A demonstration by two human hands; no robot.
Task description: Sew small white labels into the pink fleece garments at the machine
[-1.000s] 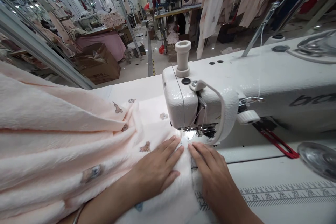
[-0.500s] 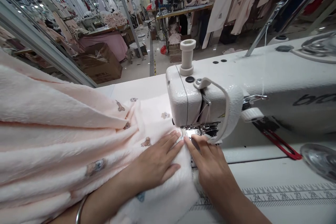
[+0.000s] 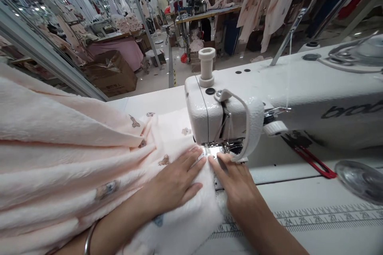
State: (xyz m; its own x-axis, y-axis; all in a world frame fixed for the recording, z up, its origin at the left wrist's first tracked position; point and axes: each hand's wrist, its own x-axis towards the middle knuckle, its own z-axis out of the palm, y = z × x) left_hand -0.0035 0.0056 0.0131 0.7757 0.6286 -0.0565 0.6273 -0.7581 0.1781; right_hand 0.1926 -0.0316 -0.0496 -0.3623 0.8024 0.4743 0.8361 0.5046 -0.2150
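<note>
Pale pink plush fabric (image 3: 68,155) with small printed animals lies gathered in folds at the left and runs under the head of a white sewing machine (image 3: 218,111). My left hand (image 3: 175,181) lies flat on the fabric, fingers stretched toward the needle area, thumb apart. Close by on the right, my right hand (image 3: 236,183) reaches its fingertips to the fabric's edge beside the presser foot; its index finger is stretched out. The needle itself is hard to make out in the bright lamp light. A bangle (image 3: 89,239) circles my left wrist.
Red thread snips (image 3: 317,163) lie on the machine bed at the right, near a clear round disc (image 3: 359,181). A printed ruler scale (image 3: 317,217) runs along the table's front. Beyond stand a cardboard box (image 3: 110,73), hanging pink garments (image 3: 266,4) and a person at another machine.
The view has shifted slightly, so the machine appears a little further left. Both hands keep nearly the same place on the fabric. The hanging garments in the background have swung or shifted.
</note>
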